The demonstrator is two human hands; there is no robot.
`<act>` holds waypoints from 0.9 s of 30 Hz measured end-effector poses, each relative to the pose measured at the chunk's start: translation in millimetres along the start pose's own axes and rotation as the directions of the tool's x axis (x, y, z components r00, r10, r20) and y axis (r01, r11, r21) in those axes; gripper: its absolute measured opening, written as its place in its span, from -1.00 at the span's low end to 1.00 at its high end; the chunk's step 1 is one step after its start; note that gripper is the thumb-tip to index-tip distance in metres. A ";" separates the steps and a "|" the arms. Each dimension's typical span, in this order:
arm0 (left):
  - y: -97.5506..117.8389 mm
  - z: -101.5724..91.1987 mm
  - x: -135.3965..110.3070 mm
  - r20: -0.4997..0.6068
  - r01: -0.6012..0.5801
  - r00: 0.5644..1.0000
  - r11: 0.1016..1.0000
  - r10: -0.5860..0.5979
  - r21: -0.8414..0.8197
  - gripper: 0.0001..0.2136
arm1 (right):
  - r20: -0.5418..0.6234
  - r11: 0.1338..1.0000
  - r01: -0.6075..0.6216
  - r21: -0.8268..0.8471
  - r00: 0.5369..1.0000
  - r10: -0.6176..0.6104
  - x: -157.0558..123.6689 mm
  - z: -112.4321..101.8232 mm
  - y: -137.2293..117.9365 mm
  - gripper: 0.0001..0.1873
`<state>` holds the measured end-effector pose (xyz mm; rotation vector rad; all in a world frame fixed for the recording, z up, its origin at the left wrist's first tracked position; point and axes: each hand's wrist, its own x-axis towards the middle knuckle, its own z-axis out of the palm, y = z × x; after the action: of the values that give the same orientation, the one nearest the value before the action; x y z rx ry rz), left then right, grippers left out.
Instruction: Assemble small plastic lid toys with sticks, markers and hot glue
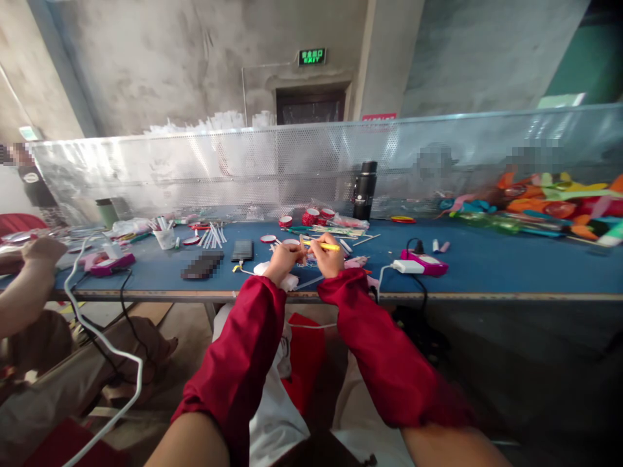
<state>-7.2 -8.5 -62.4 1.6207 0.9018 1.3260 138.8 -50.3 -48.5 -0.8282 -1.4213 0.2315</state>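
One right hand [329, 259] closed on a yellow pen-like tool [331, 246], left hand [284, 257] beside it curled, its hold unclear.

2 baggy crimson oversleeves [238, 347] are worn with pale trousers [275, 421]

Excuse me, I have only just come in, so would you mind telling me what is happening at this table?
A person in red sleeves is working at a blue-topped table. Their right hand grips a yellow pen-shaped tool close to the left hand; whatever the left hand holds is too small to make out. A black thermos stands beyond, and a co-worker's hand shows at far left.
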 end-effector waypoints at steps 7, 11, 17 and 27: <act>-0.2 -0.1 -0.7 0.030 -0.022 0.999 1.000 0.021 0.017 -0.67 | 0.033 1.000 0.012 -0.019 0.999 -0.011 -0.8 0.2 -1.7 -0.76; -2.1 -0.4 0.2 0.029 -0.025 0.999 0.999 0.024 0.024 -0.67 | 0.004 1.000 0.004 -0.024 1.000 -0.004 -0.9 0.2 -1.9 -0.77; -4.5 0.0 1.7 0.031 -0.028 0.999 0.999 0.027 0.031 -0.64 | 0.018 1.000 -0.012 -0.028 1.000 0.013 -0.5 0.7 -0.9 -0.75; -5.1 0.1 2.5 0.047 -0.034 0.998 0.999 0.033 0.027 -0.61 | 0.009 1.000 0.001 -0.022 1.000 -0.001 0.1 0.7 1.7 -0.75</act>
<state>-6.8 -4.3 -66.1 1.6881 0.8719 1.2978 138.7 -48.7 -49.5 -0.8457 -1.4347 0.2192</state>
